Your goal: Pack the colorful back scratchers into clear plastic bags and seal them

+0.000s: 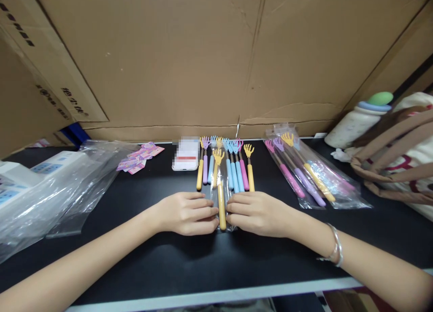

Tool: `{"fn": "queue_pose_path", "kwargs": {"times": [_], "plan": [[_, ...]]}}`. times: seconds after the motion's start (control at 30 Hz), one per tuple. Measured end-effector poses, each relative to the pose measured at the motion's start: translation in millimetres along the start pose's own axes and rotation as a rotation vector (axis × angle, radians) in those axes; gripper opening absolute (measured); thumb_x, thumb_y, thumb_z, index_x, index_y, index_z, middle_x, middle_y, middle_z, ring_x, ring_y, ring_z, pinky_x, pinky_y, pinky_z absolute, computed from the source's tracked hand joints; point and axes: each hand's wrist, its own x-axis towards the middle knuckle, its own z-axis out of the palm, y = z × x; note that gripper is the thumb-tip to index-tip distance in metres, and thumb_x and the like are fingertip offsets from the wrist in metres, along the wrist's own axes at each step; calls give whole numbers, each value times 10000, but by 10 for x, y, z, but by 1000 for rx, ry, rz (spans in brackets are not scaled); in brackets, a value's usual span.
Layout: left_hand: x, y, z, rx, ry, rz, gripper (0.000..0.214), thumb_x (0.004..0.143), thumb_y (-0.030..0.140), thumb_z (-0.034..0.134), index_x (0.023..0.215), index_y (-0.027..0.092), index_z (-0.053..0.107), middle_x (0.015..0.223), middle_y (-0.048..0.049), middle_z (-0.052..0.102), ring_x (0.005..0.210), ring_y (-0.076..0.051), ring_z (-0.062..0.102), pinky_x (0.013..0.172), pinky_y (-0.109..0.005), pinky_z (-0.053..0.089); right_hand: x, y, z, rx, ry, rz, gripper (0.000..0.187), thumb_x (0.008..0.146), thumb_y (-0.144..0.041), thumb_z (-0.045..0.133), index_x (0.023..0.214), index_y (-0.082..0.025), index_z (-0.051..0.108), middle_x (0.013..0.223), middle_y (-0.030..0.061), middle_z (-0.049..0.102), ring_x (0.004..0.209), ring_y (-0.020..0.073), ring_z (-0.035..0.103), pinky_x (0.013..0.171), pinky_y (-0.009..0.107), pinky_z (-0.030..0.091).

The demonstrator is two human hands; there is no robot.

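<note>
A yellow back scratcher (221,201) lies upright in the view, handle toward me, inside or on a clear plastic bag (214,192). At the bag's left edge, my left hand (189,214) has its fingers closed, with the tips on the plastic beside the handle. My right hand (259,214) mirrors it at the right edge, fingertips also closed on the plastic. Just beyond the hands, several loose back scratchers in yellow, purple, pink and blue (233,167) lie in a row. The thumbs are mostly hidden.
A phone (186,154) lies left of the row, with pink printed cards (140,157) farther left. Plastic bags (76,199) and a white device (50,167) are at the left. Bagged back scratchers (304,167), a bottle (355,122) and a fabric bag (412,154) occupy the right. Cardboard (169,63) stands behind.
</note>
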Motion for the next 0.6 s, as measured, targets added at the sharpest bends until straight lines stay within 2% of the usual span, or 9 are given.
{"fn": "queue_pose_path", "kwargs": {"times": [0.1,0.27,0.43,0.6], "plan": [[-26,-14,-14,-39,-57,-25,103,864,162,562,815,192,648,860,2,711,707,-103,657,729,-222,540,21,-7,-49,115,-28,64,161,866,-102,459,801,-159,595,813,45,641,748,151,555,691,270,470],[-76,-14,-17,-141,-117,-85,183,871,196,468,926,197,643,942,-26,699,777,-123,650,745,-241,535,43,-13,-170,314,-114,151,140,820,-123,528,923,-167,612,919,57,636,841,153,542,742,255,453],[-64,9,-18,-176,-123,-121,170,817,195,491,903,199,638,925,-15,701,670,-120,621,673,-253,519,34,-4,-200,342,-157,169,137,869,-227,512,893,-168,634,888,66,627,821,166,538,722,275,443],[-59,15,5,-193,-137,-137,135,834,238,498,822,203,628,924,-3,699,656,-120,607,651,-260,500,30,1,-188,305,-174,173,154,882,-224,493,880,-173,637,882,61,629,810,161,540,712,273,433]]}}
